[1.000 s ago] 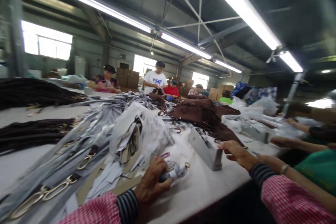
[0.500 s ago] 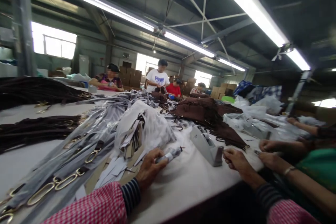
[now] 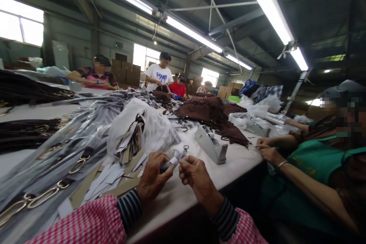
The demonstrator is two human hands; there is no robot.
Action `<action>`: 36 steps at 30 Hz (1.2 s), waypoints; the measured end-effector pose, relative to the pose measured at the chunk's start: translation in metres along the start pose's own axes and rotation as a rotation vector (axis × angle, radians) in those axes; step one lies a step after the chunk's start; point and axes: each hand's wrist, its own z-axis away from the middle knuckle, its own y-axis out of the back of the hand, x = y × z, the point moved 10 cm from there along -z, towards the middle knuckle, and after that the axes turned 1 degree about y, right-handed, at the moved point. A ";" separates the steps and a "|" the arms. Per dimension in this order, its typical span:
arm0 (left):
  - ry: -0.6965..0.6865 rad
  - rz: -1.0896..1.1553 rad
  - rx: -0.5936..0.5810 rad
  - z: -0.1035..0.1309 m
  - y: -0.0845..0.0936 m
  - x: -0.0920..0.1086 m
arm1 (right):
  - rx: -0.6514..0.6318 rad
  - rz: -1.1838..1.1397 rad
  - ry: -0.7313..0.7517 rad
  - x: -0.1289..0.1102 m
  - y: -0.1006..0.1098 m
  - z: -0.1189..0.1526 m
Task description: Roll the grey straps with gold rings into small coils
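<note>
My left hand (image 3: 153, 173) is closed around a rolled, plastic-wrapped strap (image 3: 173, 159), its thumb and fingers gripping the near end. A small metal clasp (image 3: 185, 148) pokes out at the far end of the roll. Right beside it, my right hand (image 3: 197, 177) pinches thumb and forefinger together at the roll's right side. Whatever lies in that pinch is too small to make out. Behind the right hand stands a grey tape dispenser (image 3: 213, 148). To the left lie loose paper and card strips (image 3: 104, 181), with more strips inside a white plastic bag (image 3: 154, 131).
Plastic-sleeved straps with gold oval buckles (image 3: 42, 198) spread over the left of the white table (image 3: 162, 217). Brown straps (image 3: 206, 110) are heaped behind. A co-worker in green (image 3: 311, 160) sits close on the right, hands at the table edge. Other people work across the table.
My right hand has moved left from the tape dispenser to the wrapped strap in my left hand. The view has turned to the right, showing more of the co-worker in green.
</note>
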 end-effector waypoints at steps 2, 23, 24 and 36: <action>-0.030 -0.026 0.028 0.001 0.003 0.003 | 0.026 -0.069 -0.019 0.010 -0.008 -0.005; 0.177 0.144 -0.115 0.001 -0.007 -0.012 | 0.155 0.025 0.012 0.029 0.005 -0.007; 0.209 0.191 -0.139 0.002 -0.009 -0.013 | 0.169 0.040 0.002 0.033 0.007 -0.009; 0.424 0.523 -0.241 0.008 -0.037 -0.024 | 0.173 0.659 0.421 -0.007 0.031 0.000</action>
